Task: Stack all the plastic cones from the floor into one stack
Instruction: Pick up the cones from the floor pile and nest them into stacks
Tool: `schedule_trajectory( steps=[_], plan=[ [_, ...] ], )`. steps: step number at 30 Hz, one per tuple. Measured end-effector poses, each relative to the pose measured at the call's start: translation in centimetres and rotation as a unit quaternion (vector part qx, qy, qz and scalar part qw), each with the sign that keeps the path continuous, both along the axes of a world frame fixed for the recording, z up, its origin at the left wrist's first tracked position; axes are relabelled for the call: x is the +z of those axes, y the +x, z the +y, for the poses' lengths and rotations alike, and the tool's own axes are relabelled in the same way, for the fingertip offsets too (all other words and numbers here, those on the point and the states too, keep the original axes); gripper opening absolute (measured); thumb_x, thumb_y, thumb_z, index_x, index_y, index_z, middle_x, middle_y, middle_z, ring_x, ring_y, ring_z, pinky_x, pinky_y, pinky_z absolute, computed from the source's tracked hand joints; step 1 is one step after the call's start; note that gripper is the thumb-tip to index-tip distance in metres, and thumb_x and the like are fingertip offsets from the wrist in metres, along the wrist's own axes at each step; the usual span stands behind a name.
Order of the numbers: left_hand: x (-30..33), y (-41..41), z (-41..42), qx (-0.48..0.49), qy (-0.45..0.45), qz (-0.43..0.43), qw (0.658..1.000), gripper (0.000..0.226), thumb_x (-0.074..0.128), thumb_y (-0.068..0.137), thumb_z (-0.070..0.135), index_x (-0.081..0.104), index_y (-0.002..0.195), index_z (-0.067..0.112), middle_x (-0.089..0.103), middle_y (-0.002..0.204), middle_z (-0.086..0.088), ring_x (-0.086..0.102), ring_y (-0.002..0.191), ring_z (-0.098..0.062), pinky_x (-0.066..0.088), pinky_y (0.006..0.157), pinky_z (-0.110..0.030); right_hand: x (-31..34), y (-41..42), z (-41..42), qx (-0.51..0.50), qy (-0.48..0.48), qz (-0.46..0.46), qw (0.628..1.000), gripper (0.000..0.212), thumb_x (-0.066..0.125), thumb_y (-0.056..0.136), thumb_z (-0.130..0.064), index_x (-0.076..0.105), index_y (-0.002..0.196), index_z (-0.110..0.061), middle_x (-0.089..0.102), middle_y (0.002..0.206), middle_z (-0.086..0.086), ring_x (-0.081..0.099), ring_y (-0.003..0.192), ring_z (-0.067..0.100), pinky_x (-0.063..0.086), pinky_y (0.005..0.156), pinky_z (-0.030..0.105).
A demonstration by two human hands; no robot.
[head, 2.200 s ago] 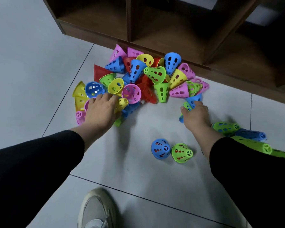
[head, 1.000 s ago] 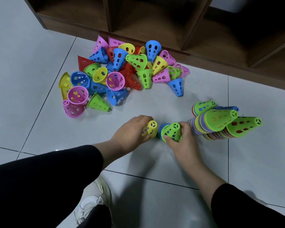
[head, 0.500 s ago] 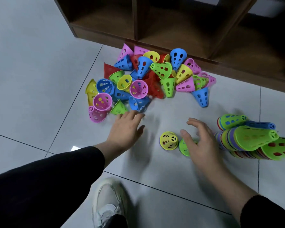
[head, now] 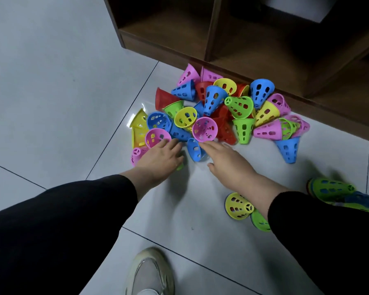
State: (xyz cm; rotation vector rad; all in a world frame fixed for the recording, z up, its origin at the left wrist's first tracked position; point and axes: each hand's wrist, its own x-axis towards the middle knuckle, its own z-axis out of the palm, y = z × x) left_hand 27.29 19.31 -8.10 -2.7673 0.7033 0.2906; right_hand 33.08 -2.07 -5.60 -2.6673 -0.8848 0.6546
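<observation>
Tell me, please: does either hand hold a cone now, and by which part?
Neither plainly holds one. The left hand lies, fingers extended, over a green plastic cone; whether it grips it is hidden. The right hand reaches open beside a blue perforated plastic cone.

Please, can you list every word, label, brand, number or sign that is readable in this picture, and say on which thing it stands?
None: no readable text shows in the head view.
Perforated plastic cones in the pile: holes only, no lettering.
Dark wooden shelf unit: plain.
Pale sneaker: no brand can be made out.
Grey floor tiles: unmarked.
</observation>
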Motion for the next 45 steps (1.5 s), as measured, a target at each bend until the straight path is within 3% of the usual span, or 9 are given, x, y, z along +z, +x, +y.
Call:
schedule_trajectory(
  steps=[6, 12, 19, 25, 31, 35, 38, 41, 45],
  plan=[
    [-0.2, 0.1, 0.4, 0.014, -0.01, 0.012, 1.0, 0.034, 0.053, 0.091, 0.013, 0.059, 0.124, 0.016, 0.057, 0.123, -0.01, 0.046, 0.122, -0.035, 0.038, 0.101, -0.049, -1.2, 0.1, 1.5, 0.056, -0.071, -0.112, 0.99, 0.073, 0.06, 0.092, -0.01, 0.027, 0.155, -0.026, 0.041, 0.14, 0.003, 0.046, 0.12, 0.028, 0.048, 0.092, 0.043],
    [0.1, -0.9, 0.2, 0.071, -0.121, -0.006, 0.99, 0.037, 0.052, 0.089, 0.034, 0.054, 0.121, 0.016, 0.057, 0.118, -0.008, 0.054, 0.109, -0.03, 0.039, 0.092, -0.044, -1.3, 0.6, 2.0, 0.08, -0.068, -0.17, 0.98, 0.046, 0.067, 0.083, -0.01, 0.052, 0.125, -0.023, 0.049, 0.127, 0.008, 0.054, 0.103, 0.032, 0.049, 0.08, 0.042],
    [0.6, -2.2, -0.7, 0.206, -0.334, -0.076, 0.916, 0.047, 0.07, 0.086, 0.039, 0.059, 0.125, 0.015, 0.063, 0.119, -0.005, 0.059, 0.108, -0.028, 0.042, 0.092, -0.041, -1.1, 1.1, 2.0, 0.11, -0.084, -0.185, 0.973, 0.028, 0.068, 0.083, -0.021, 0.062, 0.11, -0.021, 0.052, 0.13, 0.007, 0.052, 0.108, 0.031, 0.046, 0.078, 0.041],
    [2.4, -2.4, -1.7, 0.355, -0.509, -0.071, 0.781, 0.046, 0.068, 0.087, 0.045, 0.057, 0.124, 0.019, 0.062, 0.112, 0.005, 0.054, 0.097, -0.008, 0.041, 0.081, -0.022, 1.2, 0.9, -0.5, 0.022, 0.075, -0.115, 0.99, 0.02, 0.066, 0.085, -0.029, 0.059, 0.097, -0.014, 0.052, 0.135, 0.005, 0.051, 0.111, 0.03, 0.046, 0.09, 0.043],
    [5.2, -3.4, -4.3, 0.35, -0.578, -0.046, 0.736, 0.038, 0.067, 0.088, 0.045, 0.057, 0.119, 0.026, 0.061, 0.107, 0.014, 0.056, 0.097, 0.007, 0.044, 0.083, -0.01, 5.7, 0.2, -4.8, -0.229, 0.303, 0.001, 0.925, 0.032, 0.077, 0.08, -0.014, 0.045, 0.076, -0.014, 0.045, 0.099, 0.004, 0.053, 0.094, 0.017, 0.046, 0.077, 0.028],
    [7.2, -4.3, -7.8, 0.32, -0.64, 0.0, 0.698, 0.029, 0.071, 0.09, 0.035, 0.057, 0.114, 0.025, 0.067, 0.109, 0.011, 0.063, 0.103, -0.002, 0.051, 0.093, -0.023, 8.9, -1.3, -8.8, -0.282, 0.35, -0.028, 0.893, 0.031, 0.069, 0.083, -0.025, 0.047, 0.082, -0.003, 0.047, 0.098, 0.021, 0.056, 0.092, 0.042, 0.052, 0.076, 0.054],
    [8.2, -5.3, -10.5, 0.291, -0.664, 0.032, 0.688, 0.029, 0.07, 0.09, 0.036, 0.056, 0.115, 0.029, 0.067, 0.11, 0.013, 0.063, 0.105, -0.002, 0.051, 0.093, -0.024, 10.5, -3.6, -11.5, -0.302, 0.35, -0.01, 0.887, 0.027, 0.07, 0.085, -0.025, 0.055, 0.088, -0.003, 0.055, 0.097, 0.021, 0.054, 0.078, 0.035, 0.051, 0.067, 0.033],
    [8.4, -6.7, -12.3, 0.26, -0.652, 0.059, 0.709, 0.035, 0.071, 0.089, 0.038, 0.057, 0.12, 0.029, 0.064, 0.114, 0.017, 0.06, 0.108, 0.002, 0.048, 0.096, -0.023, 11.4, -6.6, -14.0, -0.303, 0.311, -0.021, 0.9, 0.026, 0.076, 0.082, -0.016, 0.051, 0.078, -0.014, 0.05, 0.089, 0.006, 0.047, 0.069, 0.01, 0.038, 0.062, 0.01],
    [7.9, -8.1, -13.8, 0.247, -0.638, 0.084, 0.724, 0.038, 0.072, 0.089, 0.035, 0.057, 0.122, 0.027, 0.062, 0.115, 0.017, 0.059, 0.111, -0.001, 0.047, 0.1, -0.029, 11.7, -10.1, -16.5, -0.312, 0.236, -0.044, 0.919, 0.042, 0.079, 0.074, -0.009, 0.041, 0.067, -0.026, 0.043, 0.08, -0.005, 0.048, 0.061, 0.0, 0.035, 0.06, 0.008]
  ],
)
